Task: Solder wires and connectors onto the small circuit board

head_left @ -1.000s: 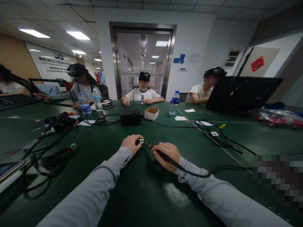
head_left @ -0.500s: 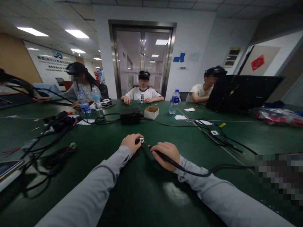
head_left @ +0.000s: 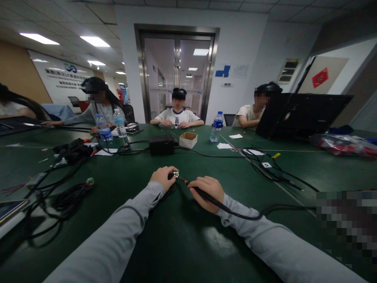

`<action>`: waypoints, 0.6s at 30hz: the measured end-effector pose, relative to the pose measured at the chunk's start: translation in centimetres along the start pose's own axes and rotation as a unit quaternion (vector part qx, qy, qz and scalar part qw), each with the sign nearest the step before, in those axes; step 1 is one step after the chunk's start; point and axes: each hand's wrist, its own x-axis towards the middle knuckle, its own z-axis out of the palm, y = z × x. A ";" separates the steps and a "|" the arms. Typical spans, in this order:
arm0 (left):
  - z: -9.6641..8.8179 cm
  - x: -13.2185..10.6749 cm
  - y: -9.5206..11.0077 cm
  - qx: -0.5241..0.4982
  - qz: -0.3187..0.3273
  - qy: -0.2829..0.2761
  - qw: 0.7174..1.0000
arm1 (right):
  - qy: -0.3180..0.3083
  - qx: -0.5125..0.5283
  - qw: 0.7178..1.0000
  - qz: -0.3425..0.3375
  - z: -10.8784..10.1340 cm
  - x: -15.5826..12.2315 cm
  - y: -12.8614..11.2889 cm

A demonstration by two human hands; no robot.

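In the head view my left hand (head_left: 160,177) is closed, pinching a small circuit board (head_left: 176,174) at the fingertips. A dark cable (head_left: 170,190) lies under that hand; whether it joins the board is hidden. My right hand (head_left: 208,192) wraps round a soldering iron (head_left: 206,196), whose black cord trails right over my sleeve. The iron's thin metal tip points left at the board's edge; at this size I cannot tell if they touch. Both hands rest low over the green table (head_left: 165,251).
Ahead stand a black box (head_left: 161,144), a small open carton (head_left: 188,140) and a water bottle (head_left: 216,126). Tangled cables (head_left: 70,200) lie left, more cables (head_left: 273,177) right. A large black monitor (head_left: 303,116) stands at right. Several people sit around the table.
My hands, the board and the iron look unmoved. The person opposite has brought one hand inward toward the middle. At far left, another person has shifted slightly.
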 end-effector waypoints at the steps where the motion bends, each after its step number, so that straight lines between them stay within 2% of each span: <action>1: 0.0 0.0 0.0 0.001 0.000 -0.001 1.000 | -0.002 -0.001 1.000 0.000 0.0 0.0 0.0; 5: 0.2 0.1 -0.1 -0.003 0.000 0.000 1.000 | -0.009 -0.003 1.000 0.003 0.0 0.0 -0.1; 11: 0.4 0.1 -0.3 -0.008 0.003 0.000 1.000 | 0.023 0.000 1.000 0.003 0.0 -0.1 0.0; 15: -0.1 0.1 0.1 0.005 -0.011 -0.001 1.000 | 0.042 -0.003 0.998 0.048 0.1 -0.2 0.7; 18: -0.9 0.0 0.8 0.049 -0.029 -0.030 0.998 | 0.057 0.011 0.994 0.092 0.2 -0.3 1.2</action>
